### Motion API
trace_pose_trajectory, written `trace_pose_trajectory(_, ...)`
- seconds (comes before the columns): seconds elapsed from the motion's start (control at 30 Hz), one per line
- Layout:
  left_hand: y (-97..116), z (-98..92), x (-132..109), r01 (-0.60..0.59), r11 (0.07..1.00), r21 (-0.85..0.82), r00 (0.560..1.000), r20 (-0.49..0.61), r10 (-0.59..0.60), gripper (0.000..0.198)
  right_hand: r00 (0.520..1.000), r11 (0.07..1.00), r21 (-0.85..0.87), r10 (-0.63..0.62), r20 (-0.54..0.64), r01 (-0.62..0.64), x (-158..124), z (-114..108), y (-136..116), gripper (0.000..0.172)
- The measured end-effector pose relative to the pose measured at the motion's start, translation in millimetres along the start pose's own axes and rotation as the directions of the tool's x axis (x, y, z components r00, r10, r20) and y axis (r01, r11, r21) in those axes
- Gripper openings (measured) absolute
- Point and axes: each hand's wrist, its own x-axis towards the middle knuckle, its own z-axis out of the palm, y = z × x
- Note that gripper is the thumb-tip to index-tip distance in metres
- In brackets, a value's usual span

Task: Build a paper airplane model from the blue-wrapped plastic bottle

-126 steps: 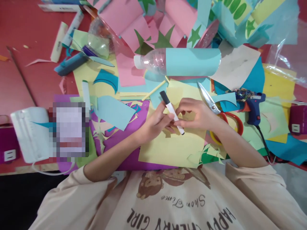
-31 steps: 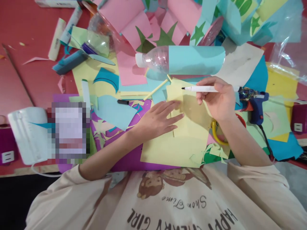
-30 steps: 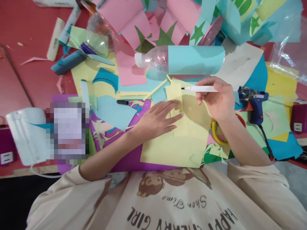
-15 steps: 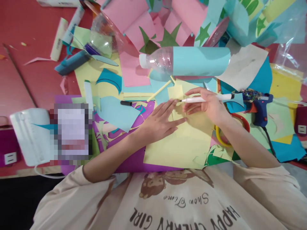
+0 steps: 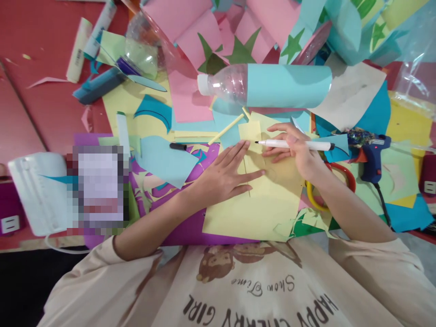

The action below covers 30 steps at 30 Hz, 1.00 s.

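Observation:
My left hand (image 5: 226,175) lies flat with fingers spread on a pale yellow paper sheet (image 5: 259,209), pressing it down. My right hand (image 5: 298,152) grips a white marker (image 5: 294,144), held level with its uncapped black tip pointing left, close to a small yellow paper piece (image 5: 250,131) just beyond my left fingertips. The marker's black cap (image 5: 178,146) rests on the papers to the left.
A plastic bottle wrapped in light blue paper (image 5: 269,85) lies just behind my hands. Red-and-yellow-handled scissors (image 5: 335,184) and a blue glue gun (image 5: 369,152) sit at the right. Loose coloured paper scraps cover the red table (image 5: 41,113); a white device (image 5: 36,190) rests at the left.
The marker was uncapped and its cap left on the papers at the left. My left hand went flat onto the yellow sheet. My right hand came down, bringing the tip near the small yellow piece.

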Motion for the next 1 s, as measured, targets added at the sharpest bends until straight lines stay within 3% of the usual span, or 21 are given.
trace_pose_trajectory(0.13,-2,-5.3,0,0.007,1.000,-0.027,0.999,0.043,-0.006,0.051,0.991,0.992,0.088,-0.087,-0.097,0.096,0,0,-2,0.028)
trace_pose_trajectory(0.23,-2,-8.1,0,0.027,0.999,-0.046,0.996,0.086,-0.023,0.053,0.933,0.945,0.171,-0.223,-0.282,0.278,3,-4,-5,0.013)
trace_pose_trajectory(0.3,-2,-8.9,-1,0.036,0.998,-0.053,0.994,0.106,-0.030,0.055,0.890,0.927,0.151,-0.268,-0.370,0.343,6,-7,-6,0.016)
trace_pose_trajectory(0.37,-2,-9.1,-1,0.044,0.997,-0.056,0.992,0.120,-0.037,0.056,0.883,0.935,0.126,-0.260,-0.390,0.331,8,-9,-7,0.020)
trace_pose_trajectory(0.43,-2,-8.9,-1,0.056,0.996,-0.062,0.991,0.128,-0.048,0.056,0.912,0.955,0.108,-0.225,-0.344,0.277,8,-8,-7,0.018)
trace_pose_trajectory(0.6,-2,-7.9,-1,0.068,0.993,-0.095,0.990,0.131,-0.055,0.058,0.988,0.991,-0.029,-0.131,-0.086,0.129,4,1,-6,0.013)
trace_pose_trajectory(0.67,-2,-7.1,-2,0.070,0.993,-0.095,0.988,0.142,-0.057,0.061,0.993,0.990,-0.087,-0.113,-0.025,0.110,1,5,-6,0.014)
trace_pose_trajectory(1.0,-3,-6.7,-2,0.065,0.992,-0.105,0.991,0.125,-0.052,0.057,0.987,0.954,-0.250,-0.157,0.042,0.163,-2,9,-2,0.017)
